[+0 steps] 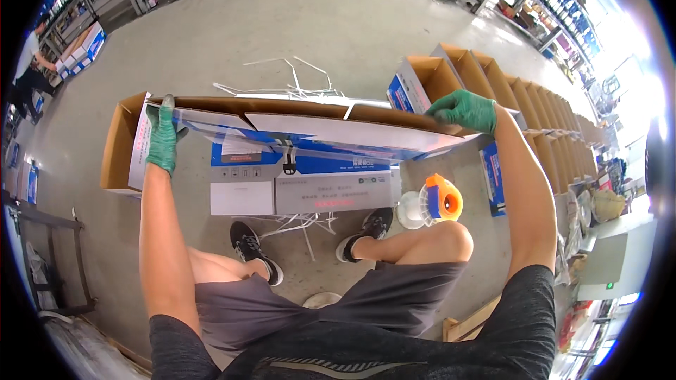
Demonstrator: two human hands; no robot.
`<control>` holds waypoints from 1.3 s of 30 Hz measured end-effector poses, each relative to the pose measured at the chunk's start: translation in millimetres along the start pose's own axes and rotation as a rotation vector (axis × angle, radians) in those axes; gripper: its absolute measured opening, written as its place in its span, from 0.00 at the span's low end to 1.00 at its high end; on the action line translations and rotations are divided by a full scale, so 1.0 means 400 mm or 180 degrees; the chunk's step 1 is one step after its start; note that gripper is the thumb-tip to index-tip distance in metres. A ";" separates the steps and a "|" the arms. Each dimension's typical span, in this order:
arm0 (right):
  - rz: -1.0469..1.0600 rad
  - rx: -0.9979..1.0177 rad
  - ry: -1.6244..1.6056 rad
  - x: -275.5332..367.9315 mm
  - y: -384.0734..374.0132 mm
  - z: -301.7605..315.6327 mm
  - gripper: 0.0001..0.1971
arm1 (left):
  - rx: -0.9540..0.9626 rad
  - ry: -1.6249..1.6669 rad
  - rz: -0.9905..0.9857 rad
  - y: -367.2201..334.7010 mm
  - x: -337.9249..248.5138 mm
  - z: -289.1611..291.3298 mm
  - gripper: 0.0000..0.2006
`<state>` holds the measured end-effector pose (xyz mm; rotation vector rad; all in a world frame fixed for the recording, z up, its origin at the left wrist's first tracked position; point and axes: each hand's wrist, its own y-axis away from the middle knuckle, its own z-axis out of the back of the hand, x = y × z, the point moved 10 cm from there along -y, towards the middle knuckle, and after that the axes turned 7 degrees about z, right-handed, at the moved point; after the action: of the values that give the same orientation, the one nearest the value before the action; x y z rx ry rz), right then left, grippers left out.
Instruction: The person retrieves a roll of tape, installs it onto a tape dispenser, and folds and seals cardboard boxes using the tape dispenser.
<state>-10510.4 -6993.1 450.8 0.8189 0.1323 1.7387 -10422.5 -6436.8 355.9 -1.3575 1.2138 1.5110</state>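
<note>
A long flat-folded carton [303,125], brown inside and white and blue outside, spans between my hands above the floor. My left hand [162,137], in a green glove, is closed on its left end, thumb over the top edge. At the right end, my green-gloved right hand [465,110] has its fingers curled over the carton's edge; the fingertips are partly hidden. Beneath it lies a stack of flat blue, white and grey cartons [306,193]. To the right of the stack, an orange tape dispenser [443,199] rests by a white round object [410,210].
Rows of opened brown cartons [521,91] stand at the right. Another opened carton [125,144] is beside my left hand. White strapping strips [296,81] lie behind and before the stack. A metal frame [60,239] is at lower left. A co-worker [32,67] handles boxes at far left.
</note>
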 end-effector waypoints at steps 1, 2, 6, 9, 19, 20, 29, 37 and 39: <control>0.0039 -0.0402 -0.0116 0.003 -0.009 0.031 0.20 | 0.0063 -0.0022 -0.0088 0.005 -0.008 -0.003 0.42; 0.0085 -0.0802 -0.0233 0.009 -0.014 0.069 0.21 | 0.0123 -0.0042 -0.0176 0.005 -0.017 -0.001 0.43; -0.0552 -0.0420 0.2151 0.166 -0.056 0.021 0.21 | 0.0064 -0.0161 -0.0465 0.010 -0.041 -0.025 0.41; -0.0814 -0.0568 0.1573 0.154 -0.079 0.063 0.19 | 0.0467 -0.0093 -0.0560 0.027 -0.112 -0.088 0.46; -0.0989 0.0501 0.0229 0.271 -0.206 -0.200 0.36 | 0.0735 -0.1754 -0.1122 0.032 0.017 -0.298 0.64; -0.0865 0.0935 0.0244 0.311 -0.192 -0.229 0.38 | 0.0635 -0.1918 -0.0862 0.034 0.045 -0.299 0.65; 0.0346 0.0648 0.0917 0.302 -0.218 -0.163 0.38 | 0.0831 -0.2096 -0.1092 0.039 0.035 -0.296 0.60; 0.0583 -0.0838 0.2005 0.251 -0.318 -0.153 0.22 | 0.2165 -0.0652 0.0235 0.113 0.100 -0.253 0.53; 0.0938 -0.1329 0.1343 0.164 -0.338 -0.085 0.21 | 0.2108 -0.1681 -0.0489 0.137 0.077 -0.287 0.55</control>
<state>-10427.7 -6878.1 389.8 0.1644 -0.0748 2.1041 -10448.5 -6563.7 336.2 -0.5510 1.0891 1.1061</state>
